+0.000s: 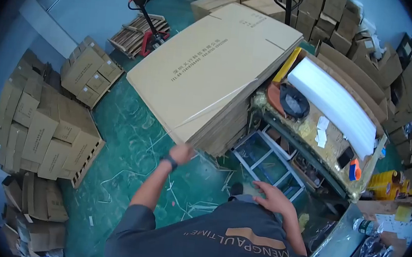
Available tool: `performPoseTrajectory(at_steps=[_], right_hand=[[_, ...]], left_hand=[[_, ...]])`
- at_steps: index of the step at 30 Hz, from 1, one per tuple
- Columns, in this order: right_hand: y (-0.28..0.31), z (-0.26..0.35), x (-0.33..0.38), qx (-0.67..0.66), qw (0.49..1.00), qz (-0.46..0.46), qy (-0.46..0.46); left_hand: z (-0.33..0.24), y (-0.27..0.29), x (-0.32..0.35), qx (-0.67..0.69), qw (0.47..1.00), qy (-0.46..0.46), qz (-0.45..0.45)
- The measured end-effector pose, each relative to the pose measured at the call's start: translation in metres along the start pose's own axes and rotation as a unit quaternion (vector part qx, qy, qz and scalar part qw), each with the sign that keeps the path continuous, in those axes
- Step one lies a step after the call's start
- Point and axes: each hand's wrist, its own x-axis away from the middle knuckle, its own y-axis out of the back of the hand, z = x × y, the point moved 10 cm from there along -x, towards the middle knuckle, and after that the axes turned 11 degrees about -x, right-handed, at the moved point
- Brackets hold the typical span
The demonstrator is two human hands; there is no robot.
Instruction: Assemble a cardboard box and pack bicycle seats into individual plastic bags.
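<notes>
My left hand (182,153), with a dark watch on the wrist, is closed at the near corner of a tall stack of flat cardboard sheets (190,85). It is slightly blurred, and anything inside the fingers is hidden. A thin white strap (218,104) slants over the top sheet and runs down toward that corner, close to the hand. Held low in front of my body, my right hand (274,198) has its fingers stretched out and nothing in them. Beneath it is a metal frame like a small ladder (267,159).
Right of the stack, a workbench (310,126) carries white foam (335,99), a tape roll (294,101), a phone (345,157) and an orange-and-blue tool (355,169). Boxes stand on pallets at left (50,128). A red pallet jack (150,41) is beyond. Strap scraps litter the green floor (122,170).
</notes>
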Motion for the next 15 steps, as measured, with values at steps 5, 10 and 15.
performPoseTrajectory(at_steps=[5,10,15], right_hand=[[0.019,-0.007,-0.015,0.007,0.997,-0.076,-0.005],[0.011,-0.006,0.012,0.006,0.992,-0.13,0.005],[-0.012,-0.023,0.036,-0.055,0.989,-0.135,-0.023]], left_hand=[[-0.084,0.135,-0.03,-0.016,0.942,0.014,-0.335],[-0.105,0.088,-0.071,-0.104,0.847,0.075,-0.516],[-0.098,0.038,-0.047,-0.178,0.84,0.068,-0.508]])
